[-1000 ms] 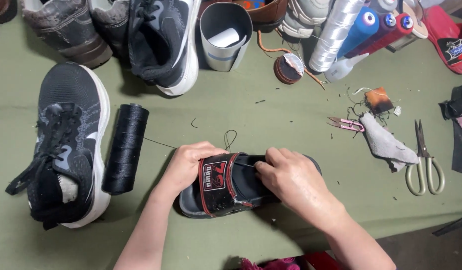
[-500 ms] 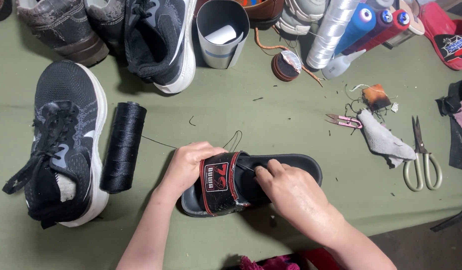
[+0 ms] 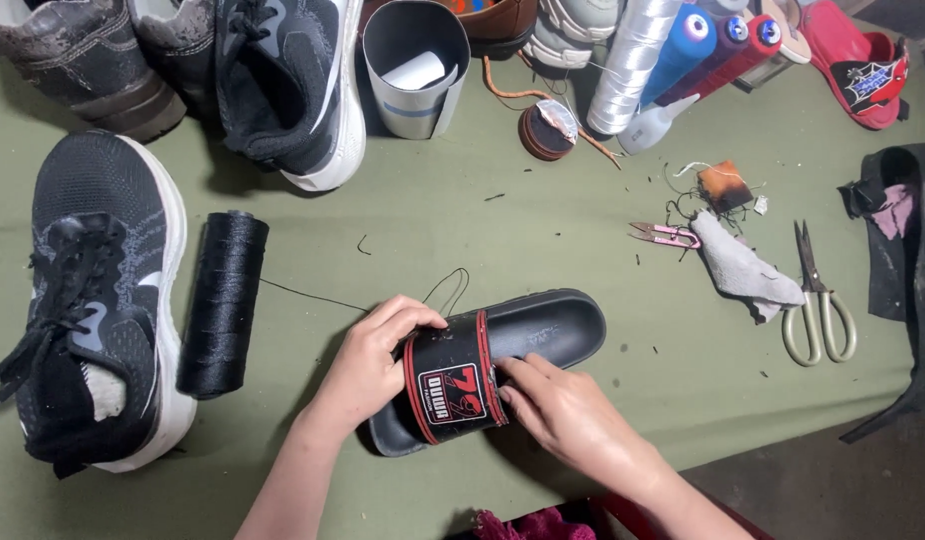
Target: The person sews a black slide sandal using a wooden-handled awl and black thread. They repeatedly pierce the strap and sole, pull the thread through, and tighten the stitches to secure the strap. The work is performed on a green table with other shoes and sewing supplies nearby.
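The left hand (image 3: 368,370) grips the strap of the black slide sandal (image 3: 493,365), which lies on the bench (image 3: 543,230) right of the black thread spool (image 3: 223,300). The right hand (image 3: 568,415) pinches the strap's edge. Stitching appears underway; the next move needs the thread (image 3: 313,294) kept taut.

Left hand (image 3: 368,365) curled gripping; right hand (image 3: 563,415) pinching.
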